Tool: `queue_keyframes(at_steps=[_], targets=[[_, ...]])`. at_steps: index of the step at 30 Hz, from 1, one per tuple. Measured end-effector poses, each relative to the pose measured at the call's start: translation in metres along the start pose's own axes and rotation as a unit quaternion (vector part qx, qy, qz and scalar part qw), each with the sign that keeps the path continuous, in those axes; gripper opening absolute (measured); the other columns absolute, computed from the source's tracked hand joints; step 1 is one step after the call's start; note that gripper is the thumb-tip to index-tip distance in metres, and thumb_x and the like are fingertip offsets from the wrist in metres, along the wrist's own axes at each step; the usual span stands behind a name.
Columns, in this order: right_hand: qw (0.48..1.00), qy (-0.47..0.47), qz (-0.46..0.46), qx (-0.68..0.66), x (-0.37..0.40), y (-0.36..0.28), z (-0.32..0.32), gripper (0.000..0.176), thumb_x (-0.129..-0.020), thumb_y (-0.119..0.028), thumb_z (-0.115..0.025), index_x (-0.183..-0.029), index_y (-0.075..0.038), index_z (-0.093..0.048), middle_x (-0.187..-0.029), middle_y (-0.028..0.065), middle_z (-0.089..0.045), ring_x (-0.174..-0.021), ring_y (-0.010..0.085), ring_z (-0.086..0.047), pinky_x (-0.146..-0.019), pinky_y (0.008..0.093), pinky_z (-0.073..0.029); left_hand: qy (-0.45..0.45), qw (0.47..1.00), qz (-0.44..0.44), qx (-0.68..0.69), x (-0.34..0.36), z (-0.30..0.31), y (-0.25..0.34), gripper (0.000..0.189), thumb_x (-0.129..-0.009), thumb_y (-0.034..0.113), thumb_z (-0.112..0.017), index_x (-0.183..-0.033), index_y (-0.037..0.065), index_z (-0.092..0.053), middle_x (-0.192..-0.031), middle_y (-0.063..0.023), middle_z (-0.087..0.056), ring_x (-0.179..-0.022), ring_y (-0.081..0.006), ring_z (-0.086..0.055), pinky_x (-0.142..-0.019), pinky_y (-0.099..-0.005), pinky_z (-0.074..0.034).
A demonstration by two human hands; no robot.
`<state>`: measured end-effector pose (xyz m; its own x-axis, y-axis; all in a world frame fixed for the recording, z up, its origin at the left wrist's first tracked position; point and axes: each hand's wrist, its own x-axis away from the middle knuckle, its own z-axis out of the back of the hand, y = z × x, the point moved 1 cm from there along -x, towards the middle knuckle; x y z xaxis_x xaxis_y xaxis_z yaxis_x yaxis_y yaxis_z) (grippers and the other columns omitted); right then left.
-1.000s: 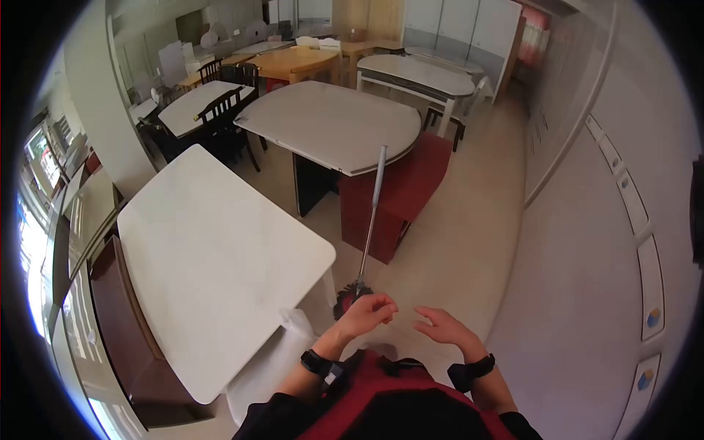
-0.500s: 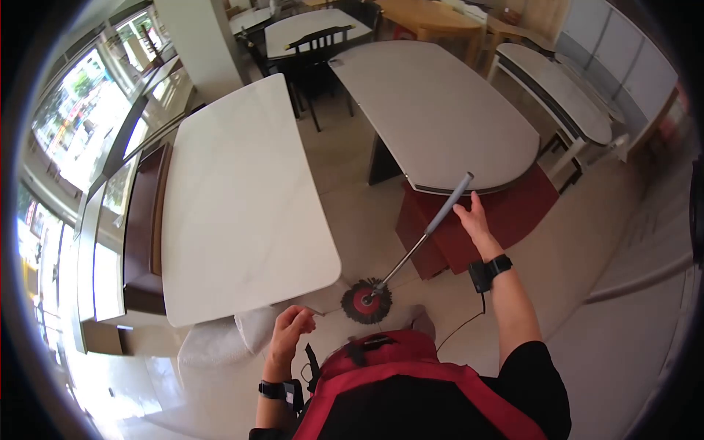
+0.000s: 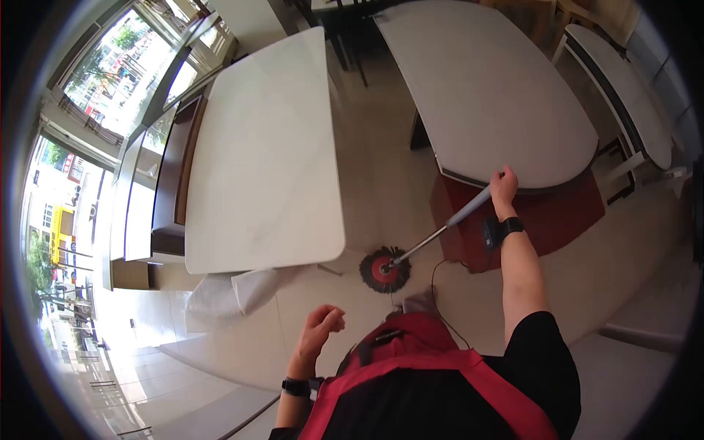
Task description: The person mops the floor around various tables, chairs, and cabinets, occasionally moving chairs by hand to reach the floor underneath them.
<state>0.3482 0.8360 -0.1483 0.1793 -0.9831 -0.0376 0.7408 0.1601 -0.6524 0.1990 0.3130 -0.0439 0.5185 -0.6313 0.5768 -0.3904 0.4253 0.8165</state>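
- R hand (image 3: 503,183) is seen closed round the top end of the mop handle (image 3: 447,226), up and to the right of the mop head (image 3: 384,269).
- Mop handle is tilted and runs from the mop head up-right to the R hand. It has a thin grey shaft w/ a thicker, paler grip sleeve at the top.
- Mop head is round, red centre w/ dark fringe, and is laid flat on the floor (image 3: 381,183).
- L hand (image 3: 323,323) is held in the air below and left of the mop head, well apart from it. Fingers are loosely curled; nothing is held or touched.
- White table (image 3: 264,147), rectangular, is found up-left of the mop head, w/ its near corner close by.
- Oval table (image 3: 491,81) is found up-right of the mop head. The R hand is seen against its near edge; whether they touch cannot be told.
- Red base (image 3: 565,213) under the oval table is placed right of the mop head.
- Pale wrapped bundle (image 3: 235,290) is seen left of the mop head, below the white table's near edge.
- Black wrist band (image 3: 502,229) is worn on the R arm, right of the mop head.
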Motion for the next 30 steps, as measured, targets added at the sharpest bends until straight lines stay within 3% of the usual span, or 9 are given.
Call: queue_keyframes(at_steps=[3, 6, 13, 15, 17, 22, 25, 26, 30], targets=[[0.972, 0.089, 0.143, -0.162, 0.077, -0.016, 0.010, 0.045, -0.078, -0.012, -0.057, -0.116, 0.011, -0.050, -0.086, 0.0188, -0.064, -0.087, 0.0285, -0.062, -0.075, 0.0362, -0.047, -0.067, 0.996, 0.023, -0.046, -0.039, -0.009, -0.033, 0.023, -0.089, 0.025, -0.054, -0.093, 0.002, -0.061, -0.073, -0.0018, -0.059, -0.067, -0.0096, -0.056, -0.062, -0.0230, -0.044], [0.953, -0.051, 0.165, -0.249, 0.186, -0.054, 0.041, 0.048, -0.075, -0.009, -0.061, -0.117, 0.011, -0.050, -0.105, 0.0233, -0.062, -0.100, 0.0279, -0.059, -0.091, 0.0332, -0.043, -0.101, 0.990, 0.047, -0.082, -0.075, -0.019, -0.075, 0.024, -0.088, 0.025, -0.055, -0.093, 0.002, -0.060, -0.073, -0.0022, -0.059, -0.068, -0.0105, -0.056, -0.061, -0.0247, -0.045], [0.916, -0.207, 0.118, -0.322, 0.254, -0.084, 0.051, 0.020, -0.073, -0.003, -0.061, -0.090, 0.006, -0.059, -0.074, 0.0091, -0.061, -0.068, 0.0116, -0.058, -0.065, 0.0242, -0.046, -0.197, 0.967, 0.006, -0.163, -0.096, -0.040, -0.100, 0.029, -0.085, 0.028, -0.059, -0.100, 0.003, -0.059, -0.079, -0.0045, -0.060, -0.075, -0.0142, -0.058, -0.066, -0.0281, -0.047], [0.901, -0.131, 0.237, -0.337, 0.255, -0.127, 0.104, 0.016, -0.073, -0.003, -0.060, -0.088, 0.002, -0.061, -0.072, 0.0081, -0.063, -0.069, 0.0163, -0.062, -0.067, 0.0257, -0.049, -0.197, 0.942, -0.063, -0.263, -0.105, -0.045, -0.101, 0.033, -0.083, 0.029, -0.061, -0.102, 0.002, -0.057, -0.081, -0.0067, -0.061, -0.077, -0.0174, -0.058, -0.069, -0.0310, -0.048], [0.907, -0.099, 0.117, -0.392, 0.274, -0.178, 0.209, 0.026, -0.070, -0.004, -0.060, -0.095, -0.006, -0.058, -0.090, 0.0067, -0.061, -0.082, 0.0137, -0.060, -0.071, 0.0262, -0.047, -0.199, 0.947, -0.096, -0.234, -0.118, -0.053, -0.119, 0.044, -0.078, 0.029, -0.065, -0.111, 0.003, -0.055, -0.101, -0.0145, -0.058, -0.090, -0.0245, -0.058, -0.077, -0.0347, -0.048], [0.745, -0.033, 0.356, -0.563, 0.289, -0.222, 0.422, 0.030, -0.070, -0.023, -0.060, -0.089, -0.005, -0.045, -0.082, 0.0035, -0.040, -0.071, 0.0130, -0.038, -0.063, 0.0269, -0.033, -0.058, 0.899, -0.173, -0.398, -0.135, -0.075, -0.128, 0.075, -0.063, 0.034, -0.076, -0.127, 0.009, -0.044, -0.131, -0.0161, -0.043, -0.122, -0.0303, -0.041, -0.095, -0.0458, -0.040], [0.785, 0.004, 0.415, -0.461, 0.325, -0.253, 0.515, 0.024, -0.075, -0.012, -0.066, -0.095, -0.006, -0.054, -0.084, -0.0054, -0.047, -0.070, -0.0010, -0.047, -0.053, 0.0154, -0.027, -0.112, 0.887, -0.189, -0.406, -0.128, -0.088, -0.112, 0.093, -0.054, 0.036, -0.080, -0.133, 0.015, -0.036, -0.136, -0.0115, -0.038, -0.129, -0.0283, -0.033, -0.101, -0.0504, -0.031], [0.794, 0.018, 0.433, -0.427, 0.331, -0.256, 0.524, 0.023, -0.077, -0.008, -0.068, -0.097, -0.007, -0.057, -0.085, -0.0083, -0.050, -0.069, -0.0057, -0.050, -0.050, 0.0115, -0.024, -0.119, 0.873, -0.325, -0.343, -0.124, -0.096, -0.108, 0.068, -0.057, 0.034, -0.077, -0.118, 0.018, -0.051, -0.120, -0.0087, -0.053, -0.117, -0.0260, -0.046, -0.096, -0.0491, -0.033], [0.781, -0.046, 0.488, -0.387, 0.360, -0.289, 0.449, 0.020, -0.078, -0.009, -0.066, -0.093, -0.005, -0.053, -0.077, -0.0046, -0.052, -0.060, 0.0004, -0.047, -0.047, 0.0154, -0.032, -0.332, 0.806, -0.348, -0.345, -0.117, -0.136, -0.099, 0.021, -0.066, 0.025, -0.070, -0.080, 0.016, -0.057, -0.078, -0.0023, -0.060, -0.085, -0.0252, -0.058, -0.080, -0.0428, -0.036]])
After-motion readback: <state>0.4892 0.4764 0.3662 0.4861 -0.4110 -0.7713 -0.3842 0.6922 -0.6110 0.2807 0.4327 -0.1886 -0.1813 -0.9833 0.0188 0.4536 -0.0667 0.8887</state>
